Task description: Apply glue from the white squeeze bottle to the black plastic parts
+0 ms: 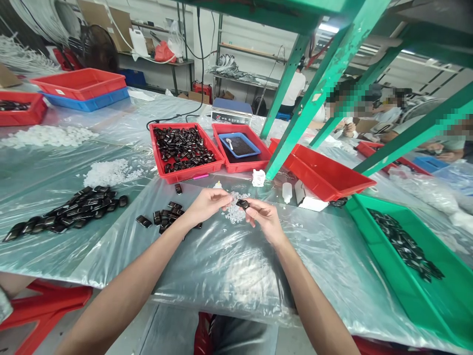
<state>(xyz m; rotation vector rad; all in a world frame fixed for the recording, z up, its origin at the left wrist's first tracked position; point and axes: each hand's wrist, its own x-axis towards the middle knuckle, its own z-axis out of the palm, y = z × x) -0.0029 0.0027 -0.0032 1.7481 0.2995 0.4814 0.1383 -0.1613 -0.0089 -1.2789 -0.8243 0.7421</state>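
Observation:
My right hand (263, 214) holds a small black glossy part (243, 203) between thumb and fingers, above a scatter of small white pieces (236, 215). Just left of it, my left hand (211, 203) has its fingertips pinched together; whatever lies between them is too small to make out. Several loose black parts (170, 213) lie beside my left wrist. Behind the hands are a red tray of black parts (218, 172) and a red tray (240, 166) holding a blue tray (236, 137) of dark small bits with a white spoon.
Green metal posts (314, 96) rise behind the trays. A green bin (391, 286) of black parts stands at the right. A larger black pile (79, 209) and white heaps (111, 172) lie left. A small white bottle (287, 192) is behind my right hand. People sit in the background.

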